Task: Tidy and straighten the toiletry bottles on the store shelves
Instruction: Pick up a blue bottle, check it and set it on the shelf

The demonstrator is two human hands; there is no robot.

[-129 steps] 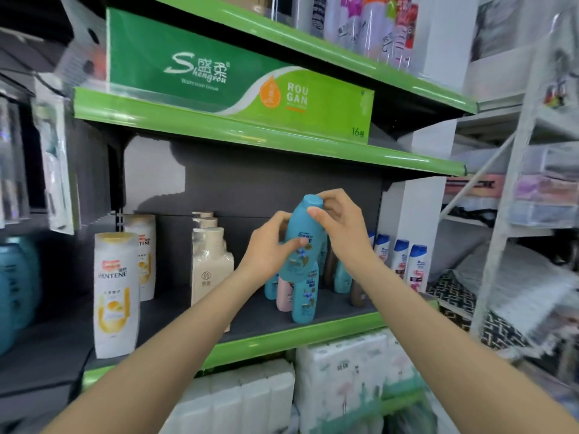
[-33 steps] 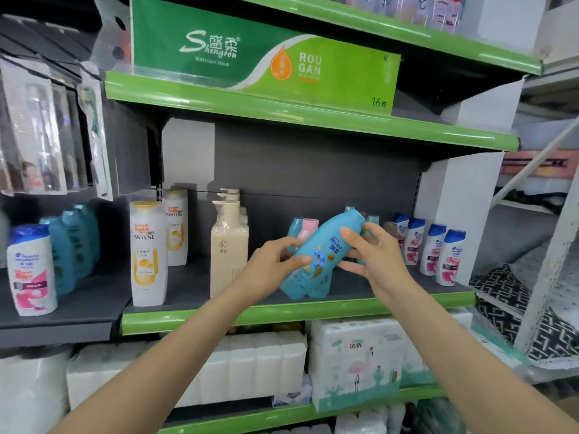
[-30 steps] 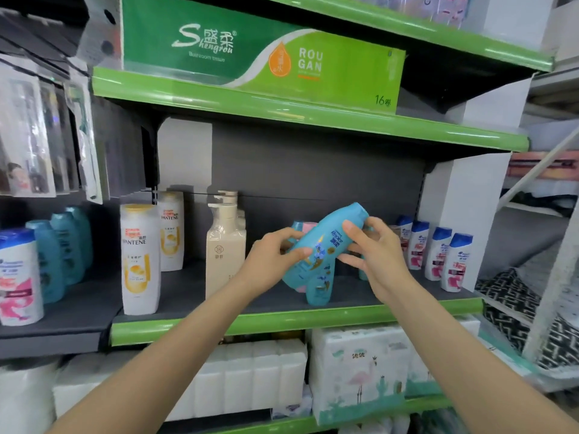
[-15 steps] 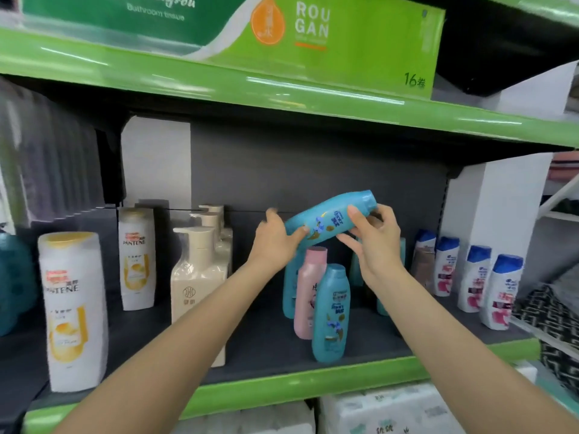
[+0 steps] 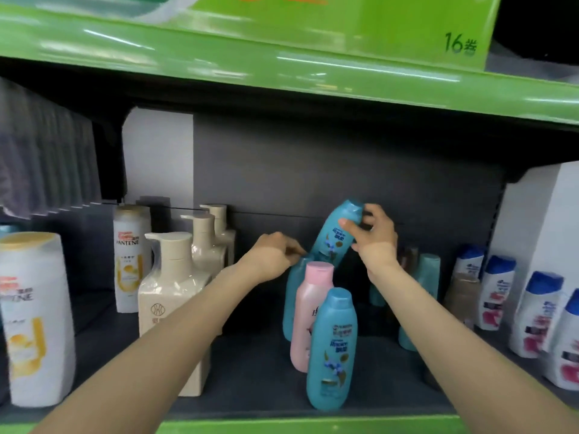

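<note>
Here the right hand (image 5: 372, 233) grips a teal bottle (image 5: 340, 234) near its cap, tilted, raised at the far middle of the shelf (image 5: 250, 364). The left hand (image 5: 272, 255), fingers curled, touches a standing teal bottle's top; its grip is unclear. A pink bottle (image 5: 310, 311) stands nearer

bright overhead glare, blurred (warped) edges

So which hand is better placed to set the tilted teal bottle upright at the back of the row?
The right hand: it already grips the tilted teal plastic bottle near its cap. The left hand only rests near its base.
</note>
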